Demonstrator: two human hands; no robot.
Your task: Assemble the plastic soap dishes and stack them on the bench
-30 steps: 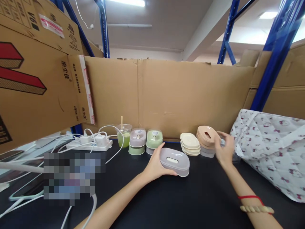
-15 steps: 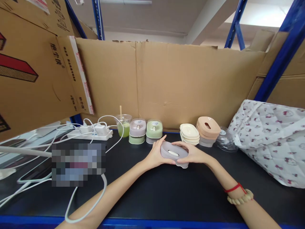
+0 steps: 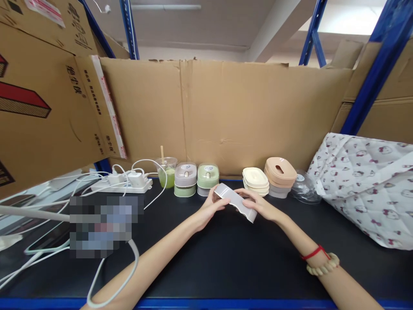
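Both hands grip a grey plastic box shell [image 3: 237,201] above the black tabletop, tilted so that one side wall with a wavy edge faces me. My left hand [image 3: 210,210] is closed on its left end, thumb across the wall. At the other end, my right hand [image 3: 260,204] holds it with the thumb on the outside. The shell's slotted face is turned out of sight. Just behind the hands stand a green-topped box [image 3: 208,175] and a stack of cream plastic pieces [image 3: 255,178].
A grey-topped box [image 3: 185,176] and a cup of green drink [image 3: 166,174] stand left. Peach pieces [image 3: 280,170] on grey ones, clear lids [image 3: 303,187] and a patterned bag [image 3: 371,189] are right. A power strip [image 3: 138,187] trails white cables; cardboard [image 3: 226,112] walls the back.
The shell has been turned over in both hands: its slotted face has rolled out of view and the wavy-edged side wall now shows. My fingers have shifted along its ends.
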